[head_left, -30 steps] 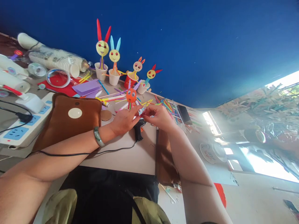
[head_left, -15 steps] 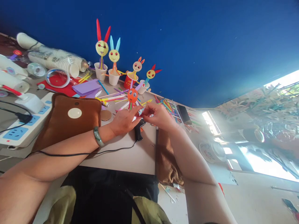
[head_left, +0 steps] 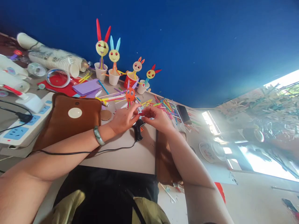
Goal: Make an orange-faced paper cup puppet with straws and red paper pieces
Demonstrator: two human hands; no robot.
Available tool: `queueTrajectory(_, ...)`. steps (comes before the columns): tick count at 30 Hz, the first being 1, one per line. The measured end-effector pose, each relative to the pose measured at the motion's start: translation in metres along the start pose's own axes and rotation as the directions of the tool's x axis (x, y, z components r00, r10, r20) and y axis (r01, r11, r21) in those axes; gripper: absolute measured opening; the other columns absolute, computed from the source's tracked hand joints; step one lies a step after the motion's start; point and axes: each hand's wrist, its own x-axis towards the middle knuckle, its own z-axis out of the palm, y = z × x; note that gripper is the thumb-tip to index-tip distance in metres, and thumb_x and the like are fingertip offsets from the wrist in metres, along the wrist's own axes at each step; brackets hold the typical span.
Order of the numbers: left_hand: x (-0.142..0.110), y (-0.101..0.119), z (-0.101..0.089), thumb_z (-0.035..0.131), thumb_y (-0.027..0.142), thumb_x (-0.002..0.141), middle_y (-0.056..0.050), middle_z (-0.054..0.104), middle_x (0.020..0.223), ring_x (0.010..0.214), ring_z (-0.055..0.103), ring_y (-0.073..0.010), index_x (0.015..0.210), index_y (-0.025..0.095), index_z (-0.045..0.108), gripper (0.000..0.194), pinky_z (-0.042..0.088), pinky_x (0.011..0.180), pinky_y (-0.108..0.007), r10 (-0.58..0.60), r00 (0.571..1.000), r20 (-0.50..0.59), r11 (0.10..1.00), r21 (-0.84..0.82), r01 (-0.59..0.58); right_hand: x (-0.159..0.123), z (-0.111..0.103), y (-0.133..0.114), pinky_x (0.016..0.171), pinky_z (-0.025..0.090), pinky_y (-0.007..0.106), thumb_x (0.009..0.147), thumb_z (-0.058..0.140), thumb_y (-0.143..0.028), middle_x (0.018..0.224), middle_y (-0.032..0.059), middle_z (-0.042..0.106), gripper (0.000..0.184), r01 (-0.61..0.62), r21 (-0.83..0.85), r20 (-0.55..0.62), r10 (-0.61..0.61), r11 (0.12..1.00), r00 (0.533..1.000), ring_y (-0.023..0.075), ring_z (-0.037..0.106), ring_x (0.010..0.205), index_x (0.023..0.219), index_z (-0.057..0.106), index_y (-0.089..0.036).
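My left hand [head_left: 123, 119], with a green bangle at the wrist, is closed, thumb and fingers curled toward my right hand. Just behind it rises an orange rabbit-faced figure [head_left: 130, 94] with purple ears; its lower part is hidden, so I cannot tell whether the hand holds it. Facing it, my right hand [head_left: 157, 118] pinches something tiny and reddish at its fingertips, too small to name. Below the fingertips a black glue gun [head_left: 138, 130] lies on the table, its cord running left under my left forearm.
Several rabbit figures in paper cups [head_left: 114, 77] line the blue wall. Coloured sticks [head_left: 163, 104] and a phone [head_left: 184, 114] lie behind my hands. At left are a brown pouch [head_left: 67, 130], a power strip [head_left: 25, 127], purple paper [head_left: 86, 88] and stacked cups [head_left: 53, 60].
My fingertips have drawn slightly apart, and more of the glue gun shows. The orange rabbit figure has shifted a little left, along with my left hand.
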Motion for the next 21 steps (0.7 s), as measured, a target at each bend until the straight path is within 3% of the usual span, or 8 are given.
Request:
queueTrajectory(15, 0.0007, 0.0000, 0.0006, 0.053, 0.042, 0.097, -0.005, 0.077, 0.103, 0.091, 0.073, -0.0210, 0.133, 0.022, 0.051, 0.041, 0.051, 0.078, -0.031, -0.005, 1.000, -0.005, 0.999, -0.035, 0.005, 0.0055, 0.0081, 0.0046, 0.055, 0.039, 0.025, 0.076, 0.072, -0.041, 0.066, -0.0009, 0.064, 0.024, 0.000, 0.045, -0.068, 0.004, 0.999, 0.998, 0.0106, 0.051, 0.058, 0.076, 0.069, -0.017)
queueTrajectory(21, 0.0008, -0.0014, 0.0012, 0.053, 0.038, 0.098, -0.004, 0.078, 0.102, 0.094, 0.073, -0.0212, 0.135, 0.021, 0.050, 0.041, 0.051, 0.082, -0.032, 0.009, 1.000, -0.011, 0.999, -0.042, -0.009, 0.0076, 0.0108, 0.0061, 0.056, 0.041, 0.025, 0.072, 0.076, -0.039, 0.063, -0.0021, 0.063, 0.024, -0.025, 0.146, -0.077, 0.037, 0.989, 0.996, 0.0101, 0.053, 0.057, 0.073, 0.068, -0.017)
